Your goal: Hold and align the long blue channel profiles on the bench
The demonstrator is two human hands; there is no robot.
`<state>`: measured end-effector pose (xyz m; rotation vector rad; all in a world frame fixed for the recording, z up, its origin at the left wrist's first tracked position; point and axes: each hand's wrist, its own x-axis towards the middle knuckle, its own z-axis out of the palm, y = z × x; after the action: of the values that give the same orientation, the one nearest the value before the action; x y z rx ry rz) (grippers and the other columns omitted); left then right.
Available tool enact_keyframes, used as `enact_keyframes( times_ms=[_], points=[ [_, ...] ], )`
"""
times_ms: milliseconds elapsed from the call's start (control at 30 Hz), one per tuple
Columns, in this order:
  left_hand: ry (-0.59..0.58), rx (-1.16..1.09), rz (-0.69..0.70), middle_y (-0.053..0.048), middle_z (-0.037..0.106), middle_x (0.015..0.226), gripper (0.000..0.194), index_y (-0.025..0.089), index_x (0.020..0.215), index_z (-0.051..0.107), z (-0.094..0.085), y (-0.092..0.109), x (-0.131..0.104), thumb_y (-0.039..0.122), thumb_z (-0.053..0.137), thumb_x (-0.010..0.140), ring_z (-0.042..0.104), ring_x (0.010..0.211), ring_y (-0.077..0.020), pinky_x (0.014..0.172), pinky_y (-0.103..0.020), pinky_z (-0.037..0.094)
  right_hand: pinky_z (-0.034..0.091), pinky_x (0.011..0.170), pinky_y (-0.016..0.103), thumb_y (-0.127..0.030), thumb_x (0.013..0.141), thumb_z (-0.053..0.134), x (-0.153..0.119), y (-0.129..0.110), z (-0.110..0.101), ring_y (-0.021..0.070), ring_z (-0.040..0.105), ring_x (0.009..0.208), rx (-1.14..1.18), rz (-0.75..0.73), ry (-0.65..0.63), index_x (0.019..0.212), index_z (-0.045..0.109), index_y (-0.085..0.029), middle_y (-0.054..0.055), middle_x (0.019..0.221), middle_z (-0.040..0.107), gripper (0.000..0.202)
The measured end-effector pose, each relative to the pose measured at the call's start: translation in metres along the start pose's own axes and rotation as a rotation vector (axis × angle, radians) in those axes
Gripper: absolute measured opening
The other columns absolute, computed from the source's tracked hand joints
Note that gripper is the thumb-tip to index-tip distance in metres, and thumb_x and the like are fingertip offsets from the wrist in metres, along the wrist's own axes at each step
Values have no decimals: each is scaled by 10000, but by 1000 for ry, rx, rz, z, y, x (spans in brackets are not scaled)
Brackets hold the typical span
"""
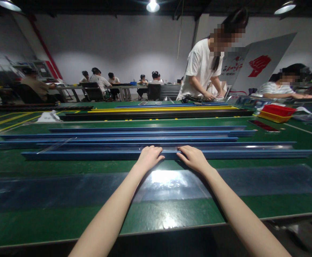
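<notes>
A long blue channel strip [91,155] lies across the green table with its trough facing up. My left hand [149,157] grips its near wall around the middle, thumb in front and fingers reaching over into the trough. A short way to the right, my right hand [193,157] holds the same wall in a similar way. Inside the trough shows some shiny clear film [265,146]. A wide transparent plastic strip [65,189] lies flat on the table, nearer to me and beneath my forearms. My fingertips are partly hidden inside the channel.
More blue channels [145,129] lie parallel behind this one, then black [172,114] and yellow strips [161,109]. A red bin [279,112] and a phone [264,126] are at the right. Across the table stands a co-worker [201,71]; others sit farther back.
</notes>
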<state>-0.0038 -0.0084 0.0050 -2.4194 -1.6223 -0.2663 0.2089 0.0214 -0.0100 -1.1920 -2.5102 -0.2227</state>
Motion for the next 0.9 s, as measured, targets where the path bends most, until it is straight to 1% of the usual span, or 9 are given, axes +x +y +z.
enact_keyframes(
  times_ms=[233,433,733,900],
  points=[
    [-6,-31,-4,-37,650,924,223,199,914,531,0,-1,0,402,508,822,592,883,-208,726,-287,430,376,780,262,-374,905,308,0,1,1,177,543,951,-15,-8,-8,962,590,-176,82,991,631,349],
    [4,-109,-48,-50,627,937,254,191,898,495,0,-3,1,415,547,793,597,839,-205,719,-285,418,364,712,280,-357,904,312,1,0,1,193,514,821,-64,-22,14,821,556,-177,71,837,606,315],
    [9,-168,-82,-50,628,886,264,184,827,502,2,-5,2,427,582,762,595,799,-209,675,-278,411,365,695,271,-411,889,342,0,6,3,182,467,781,100,-34,116,758,499,-196,61,785,537,296],
    [3,-170,-80,-54,630,904,260,183,849,508,0,-5,2,424,569,773,598,816,-205,679,-271,412,361,688,274,-412,892,331,1,7,5,181,452,754,111,-44,135,730,489,-194,60,765,522,314]
  ],
)
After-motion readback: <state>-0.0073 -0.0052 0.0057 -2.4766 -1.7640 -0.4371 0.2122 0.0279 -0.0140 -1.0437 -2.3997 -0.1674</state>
